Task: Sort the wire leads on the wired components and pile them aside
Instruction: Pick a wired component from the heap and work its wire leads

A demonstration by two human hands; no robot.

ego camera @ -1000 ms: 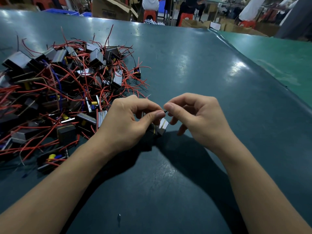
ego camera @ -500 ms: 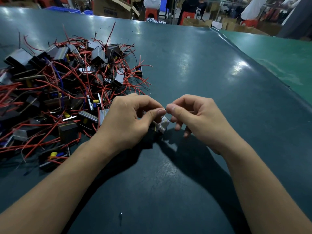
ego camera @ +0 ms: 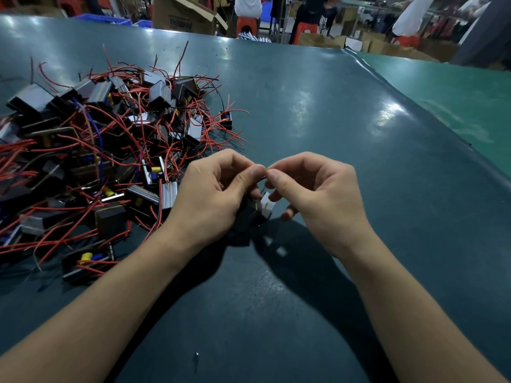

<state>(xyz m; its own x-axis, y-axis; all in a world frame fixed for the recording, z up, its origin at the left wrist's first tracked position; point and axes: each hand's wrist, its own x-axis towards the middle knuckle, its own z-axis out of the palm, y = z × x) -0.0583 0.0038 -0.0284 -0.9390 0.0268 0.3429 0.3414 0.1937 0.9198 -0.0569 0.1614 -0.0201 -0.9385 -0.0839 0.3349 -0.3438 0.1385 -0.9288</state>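
Observation:
A small dark wired component (ego camera: 255, 212) with a silver face and a yellow stripe hangs just above the table at the centre. My left hand (ego camera: 213, 197) curls round it, thumb raised. My right hand (ego camera: 312, 194) pinches a thin dark wire lead (ego camera: 264, 178) between thumb and forefinger, tip to tip with the left thumb. Most of the component is hidden under the left fingers. To the left lies a big pile of wired components (ego camera: 91, 161), black and silver blocks tangled in red leads.
The dark teal table (ego camera: 318, 120) stretches ahead and to the right, with a raised seam and a lighter green surface (ego camera: 456, 100) beyond it. Cardboard boxes (ego camera: 182, 15), red stools and people stand past the far edge. A small speck (ego camera: 197, 354) lies near me.
Both hands stayed together at the centre. The held component has tilted and dropped slightly lower under the left hand, while the fingertips keep working the lead.

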